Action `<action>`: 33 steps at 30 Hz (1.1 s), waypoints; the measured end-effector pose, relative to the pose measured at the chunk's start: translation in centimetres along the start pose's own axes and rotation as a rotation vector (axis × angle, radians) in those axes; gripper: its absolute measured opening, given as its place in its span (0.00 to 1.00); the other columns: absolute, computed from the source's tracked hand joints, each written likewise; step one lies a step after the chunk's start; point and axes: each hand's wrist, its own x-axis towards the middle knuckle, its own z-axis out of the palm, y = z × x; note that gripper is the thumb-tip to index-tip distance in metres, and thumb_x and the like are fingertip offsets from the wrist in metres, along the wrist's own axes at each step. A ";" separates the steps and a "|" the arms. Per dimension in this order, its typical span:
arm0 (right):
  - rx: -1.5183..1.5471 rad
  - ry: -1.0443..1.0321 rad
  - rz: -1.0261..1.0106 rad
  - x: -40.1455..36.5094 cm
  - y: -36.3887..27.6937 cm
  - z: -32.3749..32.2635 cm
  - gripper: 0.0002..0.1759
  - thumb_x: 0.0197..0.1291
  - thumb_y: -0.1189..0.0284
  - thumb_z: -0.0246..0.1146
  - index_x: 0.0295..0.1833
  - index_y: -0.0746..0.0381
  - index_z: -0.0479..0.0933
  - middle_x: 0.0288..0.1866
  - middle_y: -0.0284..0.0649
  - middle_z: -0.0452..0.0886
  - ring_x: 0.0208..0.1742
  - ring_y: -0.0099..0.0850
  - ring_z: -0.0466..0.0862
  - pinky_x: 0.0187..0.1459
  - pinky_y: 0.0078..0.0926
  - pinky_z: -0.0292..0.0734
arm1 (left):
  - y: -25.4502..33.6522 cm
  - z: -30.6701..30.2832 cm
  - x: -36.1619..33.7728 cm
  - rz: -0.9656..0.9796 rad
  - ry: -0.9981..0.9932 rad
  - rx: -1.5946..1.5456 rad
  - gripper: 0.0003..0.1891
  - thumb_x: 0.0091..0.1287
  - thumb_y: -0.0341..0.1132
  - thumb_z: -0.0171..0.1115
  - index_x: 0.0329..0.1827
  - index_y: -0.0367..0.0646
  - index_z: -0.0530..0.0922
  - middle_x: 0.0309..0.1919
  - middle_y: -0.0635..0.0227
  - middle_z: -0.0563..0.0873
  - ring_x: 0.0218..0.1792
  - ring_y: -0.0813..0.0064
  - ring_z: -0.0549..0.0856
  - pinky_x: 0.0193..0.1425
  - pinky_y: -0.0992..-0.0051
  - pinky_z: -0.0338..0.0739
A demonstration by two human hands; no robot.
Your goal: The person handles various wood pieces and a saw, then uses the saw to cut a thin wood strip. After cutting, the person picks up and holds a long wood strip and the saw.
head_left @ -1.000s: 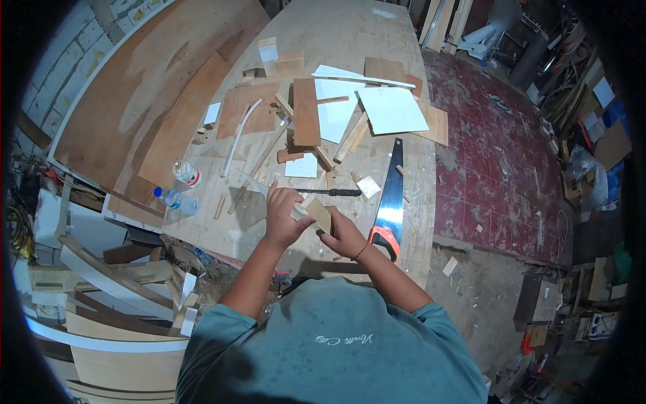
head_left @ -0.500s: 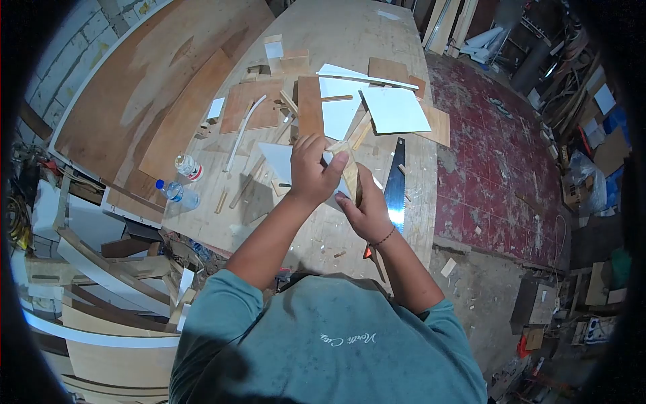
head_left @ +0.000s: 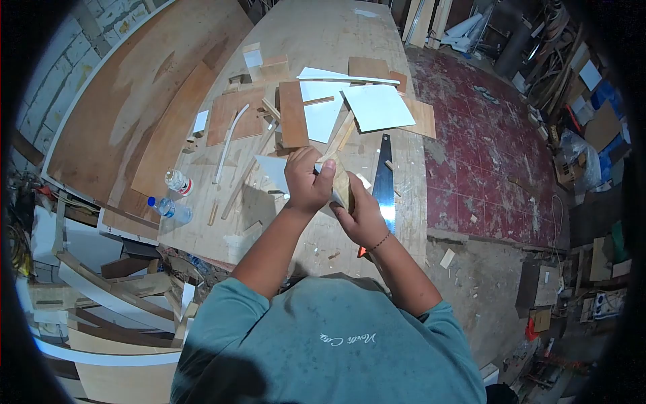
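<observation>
Above the near part of the table, both hands grip a small wooden piece (head_left: pixel 342 185) with a pale grain face and a white side. My left hand (head_left: pixel 308 182) is closed round its upper left, thumb pressed on the near face. Lower on the right edge, my right hand (head_left: pixel 365 214) has its fingers wrapped behind the piece and its thumb in front. Much of the piece is covered by the fingers. Just right of my right hand, a handsaw (head_left: pixel 384 176) lies on the table, its orange handle partly hidden by the wrist.
White panels (head_left: pixel 378 108), a brown board (head_left: pixel 293 114) and several wood strips lie across the wooden table (head_left: pixel 323 34). Two plastic bottles stand at its left edge, one with a blue cap (head_left: pixel 169 209). Large curved plywood (head_left: pixel 128 101) leans left; red tiled floor (head_left: pixel 484 161) lies right.
The view has turned slightly, so the table and its contents sit further left. Both hands keep hold of the wooden piece, which has tilted a little and come slightly nearer my body.
</observation>
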 end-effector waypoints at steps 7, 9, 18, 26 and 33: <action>0.100 -0.178 0.118 -0.6 0.5 0.2 0.38 0.57 0.70 0.67 0.71 0.65 0.59 0.58 0.60 0.76 0.61 0.56 0.77 0.61 0.40 0.71 | 1.5 -3.5 -1.4 -0.224 -0.322 0.148 0.25 0.65 0.55 0.59 0.34 0.36 0.76 0.25 0.55 0.78 0.28 0.55 0.79 0.34 0.59 0.72; 0.124 -0.175 0.070 -0.8 1.5 0.9 0.38 0.57 0.70 0.67 0.71 0.65 0.59 0.58 0.59 0.77 0.61 0.54 0.77 0.61 0.39 0.71 | 1.1 -4.4 -2.1 -0.282 -0.380 0.165 0.26 0.65 0.57 0.59 0.35 0.37 0.77 0.28 0.55 0.79 0.30 0.55 0.80 0.35 0.59 0.73; 0.205 -0.224 0.024 -1.5 2.4 0.7 0.37 0.56 0.73 0.67 0.71 0.64 0.61 0.60 0.57 0.77 0.62 0.48 0.79 0.61 0.36 0.73 | 1.6 -7.2 -4.0 -0.328 -0.417 0.100 0.25 0.60 0.55 0.67 0.42 0.38 0.78 0.39 0.56 0.84 0.44 0.53 0.83 0.49 0.62 0.76; 0.213 -0.254 0.055 -1.6 2.1 0.6 0.37 0.56 0.72 0.67 0.71 0.64 0.62 0.60 0.55 0.77 0.61 0.47 0.80 0.60 0.36 0.73 | 0.2 -5.7 -5.4 -0.352 -0.410 0.057 0.32 0.59 0.64 0.63 0.39 0.36 0.77 0.40 0.52 0.81 0.46 0.50 0.79 0.54 0.58 0.71; 0.204 -0.193 0.037 -2.4 1.8 0.4 0.37 0.56 0.69 0.68 0.70 0.63 0.63 0.59 0.55 0.78 0.59 0.48 0.81 0.59 0.37 0.75 | 1.1 -4.9 -5.3 -0.232 -0.384 0.069 0.32 0.60 0.65 0.60 0.33 0.37 0.75 0.30 0.57 0.77 0.36 0.52 0.76 0.46 0.60 0.67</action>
